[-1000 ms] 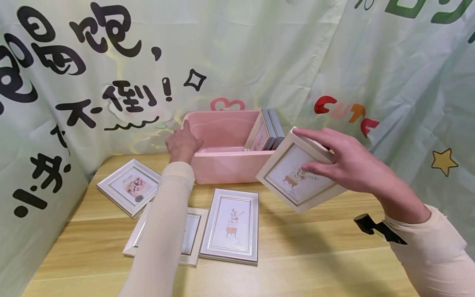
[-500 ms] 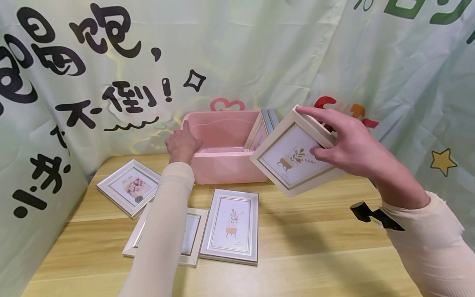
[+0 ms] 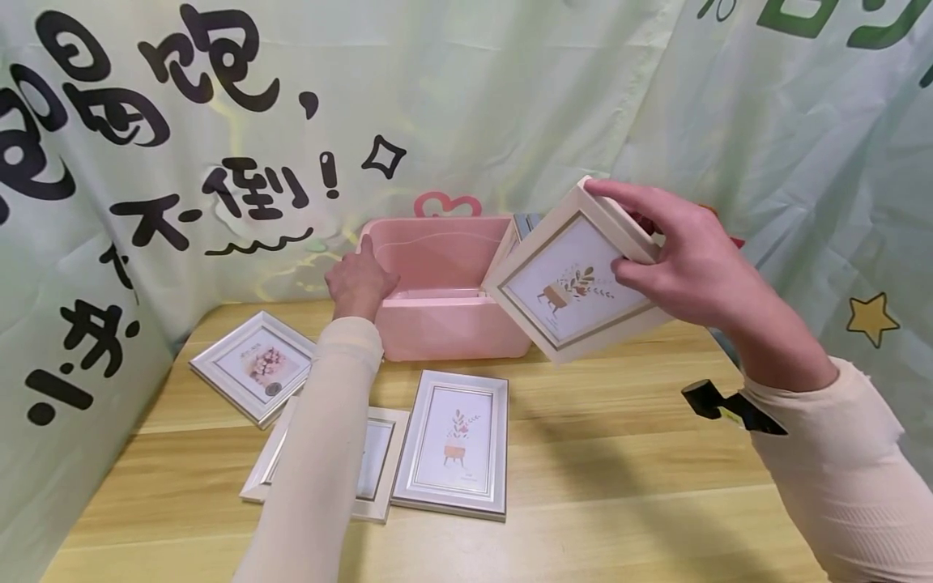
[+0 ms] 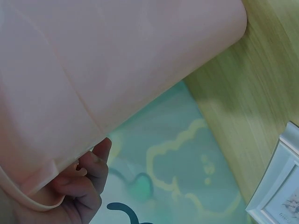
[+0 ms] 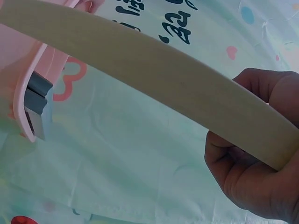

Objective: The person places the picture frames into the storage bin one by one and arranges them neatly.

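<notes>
My right hand (image 3: pixel 678 251) grips a cream picture frame (image 3: pixel 583 283) by its upper right edge, thumb on the front and fingers behind. Tilted on a corner, the frame is held up in front of the right end of a pink storage bin (image 3: pixel 452 328). In the right wrist view its pale edge (image 5: pixel 154 74) runs across between thumb and fingers. My left hand (image 3: pixel 360 283) holds the bin's left end; the left wrist view shows the fingers (image 4: pixel 88 186) curled at the rim. Inside the bin, several frames (image 3: pixel 526 225) stand at the right end, mostly hidden behind the held one.
On the wooden table (image 3: pixel 619 486) lie a silver frame with a flower picture (image 3: pixel 266 364), a silver frame with a plant picture (image 3: pixel 455 445), and frames partly under my left forearm, among them a cream one (image 3: pixel 382 461). A printed curtain (image 3: pixel 510 105) hangs behind.
My right hand has lifted the cream picture frame upward and slightly left, nearer the bin, covering more of the frames inside. My left hand has stayed on the bin.
</notes>
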